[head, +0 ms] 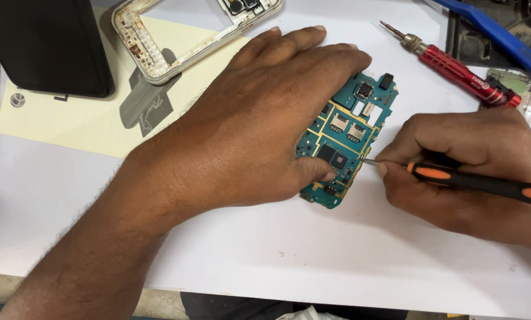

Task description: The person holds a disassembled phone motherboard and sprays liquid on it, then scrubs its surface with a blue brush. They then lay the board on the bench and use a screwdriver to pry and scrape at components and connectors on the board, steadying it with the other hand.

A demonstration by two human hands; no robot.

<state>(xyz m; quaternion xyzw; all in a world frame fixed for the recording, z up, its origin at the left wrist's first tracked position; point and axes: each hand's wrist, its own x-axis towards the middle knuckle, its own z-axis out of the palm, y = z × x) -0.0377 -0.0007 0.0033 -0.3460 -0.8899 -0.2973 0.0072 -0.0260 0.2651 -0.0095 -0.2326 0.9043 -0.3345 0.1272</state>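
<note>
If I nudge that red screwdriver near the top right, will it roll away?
The red screwdriver looks round-bodied and lies loose on the flat white sheet, so it would probably roll sideways. Its metal body likely feels stiff and fairly heavy for its size. The ridged grip may slow rolling slightly.

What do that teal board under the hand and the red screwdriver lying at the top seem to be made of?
The teal circuit board looks like rigid laminate with a glossy coating, to judge by its gold-coloured lines and small metal-capped parts. The red screwdriver seems to be metal: its handle has a shiny, coloured sheen, with a silvery knurled collar and a thin dark tip. Neither can be settled by sight alone.
</note>
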